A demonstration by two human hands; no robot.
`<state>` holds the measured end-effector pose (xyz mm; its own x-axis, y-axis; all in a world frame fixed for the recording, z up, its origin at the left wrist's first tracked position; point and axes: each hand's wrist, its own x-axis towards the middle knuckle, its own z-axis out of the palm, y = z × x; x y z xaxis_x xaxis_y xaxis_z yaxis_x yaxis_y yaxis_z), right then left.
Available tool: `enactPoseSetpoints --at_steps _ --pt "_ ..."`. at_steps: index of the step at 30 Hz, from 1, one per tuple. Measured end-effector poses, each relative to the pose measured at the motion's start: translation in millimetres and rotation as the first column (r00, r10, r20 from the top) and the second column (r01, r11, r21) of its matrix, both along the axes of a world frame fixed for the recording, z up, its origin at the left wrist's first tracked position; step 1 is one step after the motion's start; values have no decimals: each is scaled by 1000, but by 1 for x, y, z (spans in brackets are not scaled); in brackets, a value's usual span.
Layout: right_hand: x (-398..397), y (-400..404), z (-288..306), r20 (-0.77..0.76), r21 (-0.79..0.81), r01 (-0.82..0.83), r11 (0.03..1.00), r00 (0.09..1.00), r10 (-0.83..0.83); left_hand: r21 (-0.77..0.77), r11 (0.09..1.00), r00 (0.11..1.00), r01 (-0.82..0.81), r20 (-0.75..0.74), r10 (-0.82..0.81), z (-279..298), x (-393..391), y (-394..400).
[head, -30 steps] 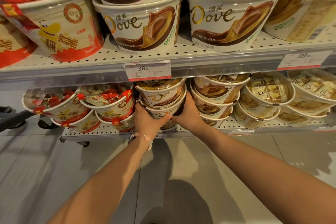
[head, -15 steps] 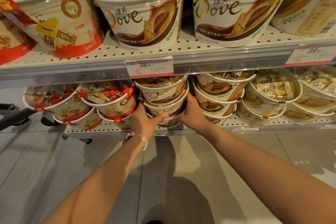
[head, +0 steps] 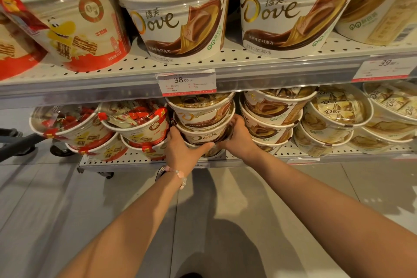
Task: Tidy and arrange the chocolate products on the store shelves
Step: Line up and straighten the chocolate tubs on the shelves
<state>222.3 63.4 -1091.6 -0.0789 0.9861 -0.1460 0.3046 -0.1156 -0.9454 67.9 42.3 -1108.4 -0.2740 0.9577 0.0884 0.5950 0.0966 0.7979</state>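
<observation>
A stack of white and brown Dove chocolate tubs (head: 202,117) stands on the lower shelf (head: 293,153), under the 38.00 price tag (head: 186,82). My left hand (head: 182,151) grips the left side of the lower tub (head: 203,136), thumb across its front. My right hand (head: 237,136) grips the tub's right side. Both arms reach forward from the bottom of the view. A bead bracelet sits on my left wrist.
Red and white wafer tubs (head: 135,124) crowd the left of the stack, more Dove tubs (head: 273,110) and pale Dove tubs (head: 338,110) the right. Large Dove tubs (head: 178,27) fill the upper shelf (head: 112,88). A dark trolley (head: 20,142) stands at far left on the grey floor.
My hands stay on the stacked tub; my left thumb has slid further across its front. The view has shifted slightly closer to the shelves.
</observation>
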Motion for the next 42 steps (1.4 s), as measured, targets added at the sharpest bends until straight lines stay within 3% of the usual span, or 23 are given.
enactPoseSetpoints --at_steps 5,14,22,26,30,35,42 --pt "1 0 6 12 80 -22 997 1000 21 -4 1000 998 -5 -65 4 6 2 4" --pt "16 3 5 -24 -78 -61 995 998 59 -16 1000 998 -13 58 14 11 0 -1" --pt "18 1 1 -13 -52 -85 995 996 84 0 998 998 60 -12 -60 -1 -8 1" --pt "12 -12 1 87 20 56 998 995 -57 36 998 987 43 151 -48 -4 -8 -4" --pt "4 -20 -12 254 93 223 970 937 -240 -33 983 933 -181 311 183 -1 2 -16" --pt "-6 0 -17 155 -96 231 968 964 -214 -242 965 778 -101 585 228 -9 8 -3" --pt "-4 8 -25 135 -111 176 978 978 -161 -268 958 693 -105 671 264 -14 12 1"
